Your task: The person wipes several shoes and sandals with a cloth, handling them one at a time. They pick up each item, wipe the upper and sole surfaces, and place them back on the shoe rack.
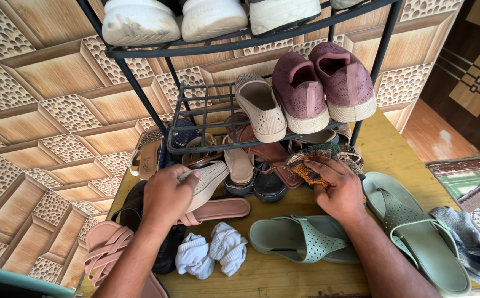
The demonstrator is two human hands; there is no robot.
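Black metal rack (pixel 207 118); knit cloth (pixel 311 165); perforated matt sandal (pixel 306 238)

Socks (pixel 212 254) lie left of sandal (pixel 306 238).

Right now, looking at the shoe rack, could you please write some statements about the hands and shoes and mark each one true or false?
1. The left hand grips a cream perforated shoe. True.
2. The right hand holds a white sock. False: it grips a multicoloured knitted cloth; the white socks lie loose on the yellow surface, touched by neither hand.
3. A pair of maroon slip-on shoes sits on the middle shelf of the black rack. True.
4. The two green sandals are stored on the top shelf. False: they lie on the yellow surface near the right arm, and the top shelf carries white shoes.
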